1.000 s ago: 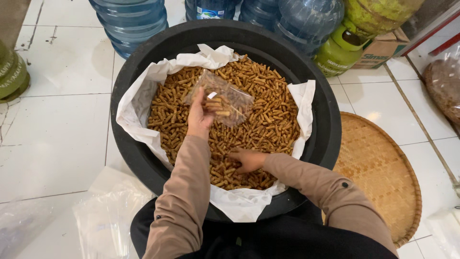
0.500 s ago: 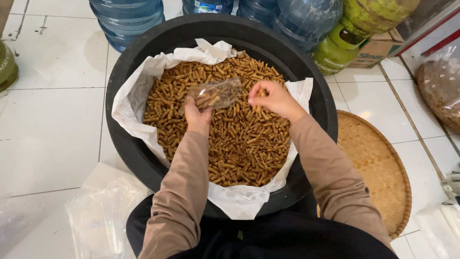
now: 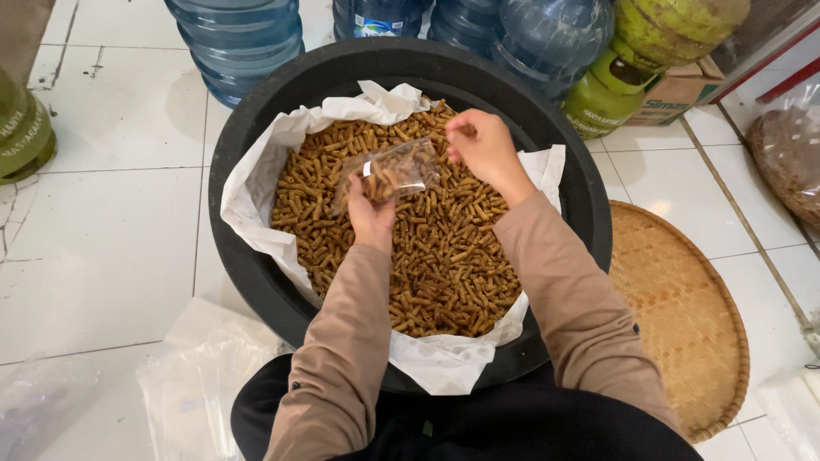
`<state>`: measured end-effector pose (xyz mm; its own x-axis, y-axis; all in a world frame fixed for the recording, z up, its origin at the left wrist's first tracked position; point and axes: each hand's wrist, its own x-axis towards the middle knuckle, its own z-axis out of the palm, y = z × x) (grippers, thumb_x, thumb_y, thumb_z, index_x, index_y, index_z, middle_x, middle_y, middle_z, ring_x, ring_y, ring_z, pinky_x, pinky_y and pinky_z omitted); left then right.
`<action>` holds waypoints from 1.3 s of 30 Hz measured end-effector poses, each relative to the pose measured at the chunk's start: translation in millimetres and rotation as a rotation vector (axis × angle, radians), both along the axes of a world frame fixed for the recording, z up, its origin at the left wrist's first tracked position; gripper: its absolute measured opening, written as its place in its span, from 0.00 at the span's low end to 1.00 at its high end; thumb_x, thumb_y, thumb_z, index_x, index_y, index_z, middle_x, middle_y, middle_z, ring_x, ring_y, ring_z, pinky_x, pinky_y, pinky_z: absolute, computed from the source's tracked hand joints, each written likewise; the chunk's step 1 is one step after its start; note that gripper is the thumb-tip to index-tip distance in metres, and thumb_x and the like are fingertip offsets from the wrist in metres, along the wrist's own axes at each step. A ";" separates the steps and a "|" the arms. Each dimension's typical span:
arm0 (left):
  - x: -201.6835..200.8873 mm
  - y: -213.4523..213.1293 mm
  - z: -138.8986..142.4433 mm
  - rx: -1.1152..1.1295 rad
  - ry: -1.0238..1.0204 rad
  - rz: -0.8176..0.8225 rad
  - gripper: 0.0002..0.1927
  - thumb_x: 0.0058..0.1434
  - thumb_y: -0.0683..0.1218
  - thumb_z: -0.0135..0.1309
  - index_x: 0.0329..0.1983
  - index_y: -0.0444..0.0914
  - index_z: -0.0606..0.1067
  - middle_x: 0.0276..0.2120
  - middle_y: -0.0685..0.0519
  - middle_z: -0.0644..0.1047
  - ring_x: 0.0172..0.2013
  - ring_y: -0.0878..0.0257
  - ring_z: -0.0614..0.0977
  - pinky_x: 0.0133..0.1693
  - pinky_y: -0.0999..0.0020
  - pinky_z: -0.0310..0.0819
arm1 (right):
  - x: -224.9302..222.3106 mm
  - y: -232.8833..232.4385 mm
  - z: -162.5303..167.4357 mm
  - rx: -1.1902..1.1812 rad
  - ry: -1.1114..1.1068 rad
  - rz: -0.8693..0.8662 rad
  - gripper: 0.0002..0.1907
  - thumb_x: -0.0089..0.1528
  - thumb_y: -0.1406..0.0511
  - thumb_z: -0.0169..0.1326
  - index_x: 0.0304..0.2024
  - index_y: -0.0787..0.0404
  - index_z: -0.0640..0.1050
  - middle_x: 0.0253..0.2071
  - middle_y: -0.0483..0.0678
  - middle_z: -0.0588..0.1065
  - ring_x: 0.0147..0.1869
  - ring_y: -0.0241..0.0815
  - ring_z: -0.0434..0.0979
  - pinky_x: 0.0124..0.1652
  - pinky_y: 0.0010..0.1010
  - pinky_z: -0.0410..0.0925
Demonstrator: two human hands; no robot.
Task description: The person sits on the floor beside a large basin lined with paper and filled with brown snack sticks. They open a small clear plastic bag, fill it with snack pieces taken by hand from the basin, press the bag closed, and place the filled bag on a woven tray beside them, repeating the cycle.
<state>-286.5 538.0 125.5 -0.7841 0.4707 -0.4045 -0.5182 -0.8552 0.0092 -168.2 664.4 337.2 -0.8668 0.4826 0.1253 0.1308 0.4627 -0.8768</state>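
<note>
Surroundings: a large black tub (image 3: 256, 273) stands on the white tiled floor (image 3: 102, 239), lined with white paper (image 3: 256, 183) and filled with brown stick snacks (image 3: 444, 256).
Behind the tub: blue water jugs (image 3: 235, 38) stand in a row along the top edge, with green gas cylinders (image 3: 632, 60) at the upper right and another green cylinder (image 3: 21, 128) at the far left.
Right of the tub: a round woven bamboo tray (image 3: 683, 316) lies flat on the floor, just beside the tub's rim.
Lower left: clear plastic bags (image 3: 196, 384) lie loose on the tiles.
In the way: nothing lies between the hands and the snacks; both sleeves reach over the near rim.
Small bag: a clear plastic pouch (image 3: 393, 171), partly filled with the same brown sticks, held tilted above the heap near the tub's far side.
Left hand: (image 3: 371, 213) fingers closed around the pouch's lower end, holding it up.
Right hand: (image 3: 483, 145) fingertips pinched together just beside the pouch's open end; whether they hold any sticks cannot be told.
Packages: a brown cardboard box (image 3: 679, 90) sits beside the cylinders at the upper right; a clear sack of brown contents (image 3: 790, 158) rests at the right edge.
</note>
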 end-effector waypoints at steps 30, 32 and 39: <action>104.8 -342.4 42.7 -1.655 0.986 0.345 0.33 0.63 0.46 0.60 0.69 0.34 0.63 0.63 0.42 0.69 0.61 0.50 0.72 0.59 0.54 0.67 | 563.4 32.6 -170.0 0.471 -0.339 -0.776 0.34 0.54 0.64 0.68 0.63 0.60 0.75 0.55 0.58 0.77 0.58 0.53 0.78 0.57 0.41 0.70; 80.7 -387.9 -6.8 -2.051 0.807 0.210 0.43 0.56 0.53 0.65 0.71 0.33 0.62 0.64 0.38 0.67 0.61 0.44 0.69 0.58 0.45 0.65 | 586.6 25.7 -221.5 0.368 -0.391 -0.846 0.33 0.54 0.64 0.67 0.62 0.60 0.76 0.54 0.58 0.78 0.56 0.54 0.79 0.54 0.42 0.71; 81.5 -445.2 -96.0 -2.620 0.294 -0.608 0.75 0.27 0.70 0.77 0.74 0.38 0.53 0.69 0.33 0.58 0.69 0.35 0.59 0.58 0.19 0.56 | 619.7 38.8 -293.9 0.375 -0.698 -0.591 0.30 0.57 0.50 0.60 0.58 0.57 0.78 0.51 0.57 0.82 0.56 0.59 0.81 0.53 0.44 0.73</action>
<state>-205.0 92.9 29.5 -0.9271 -0.3312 -0.1758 -0.3621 0.9124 0.1909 451.5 703.2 43.4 -0.4369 0.8951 -0.0889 0.8621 0.3886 -0.3251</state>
